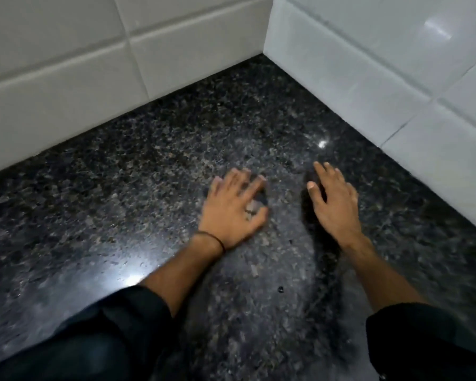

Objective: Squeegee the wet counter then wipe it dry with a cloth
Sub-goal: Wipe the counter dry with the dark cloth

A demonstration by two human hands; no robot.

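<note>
A dark speckled granite counter fills the view and shines with reflected light. My left hand hovers over or rests on the middle of it, fingers spread and holding nothing, with a thin dark band at the wrist. A little to its right, my right hand is stretched forward with straight fingers, also empty. Both hands are slightly blurred. No squeegee and no cloth are in view.
White tiled walls meet in a corner at the back: one wall runs along the left rear, the other along the right side. Dark sleeves cover both forearms near the bottom edge.
</note>
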